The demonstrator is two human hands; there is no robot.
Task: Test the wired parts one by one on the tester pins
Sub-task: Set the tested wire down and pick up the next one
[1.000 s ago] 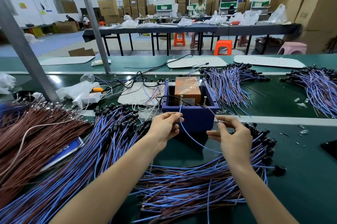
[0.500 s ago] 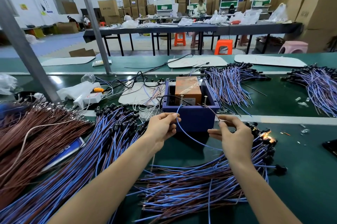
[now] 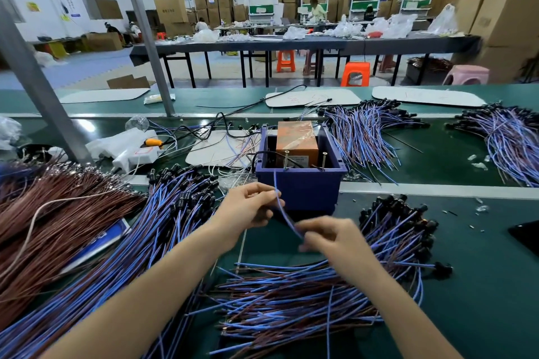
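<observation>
Green bench (image 3: 481, 285) strewn with wire bundles | blue tester box (image 3: 303, 192) sat mid-bench, two pins (image 3: 286, 159) upright at its front rim | left hand (image 3: 248, 209) pinched one blue wire (image 3: 280, 204) before the box | right hand (image 3: 329, 239) blurred, fingers curled on the same wire's lower end | wire top near left pin, contact unclear | wire pile (image 3: 291, 300) lay under right wrist

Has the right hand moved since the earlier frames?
Yes. The right hand has pulled back toward the person and leftward, away from the blue tester box.
</observation>
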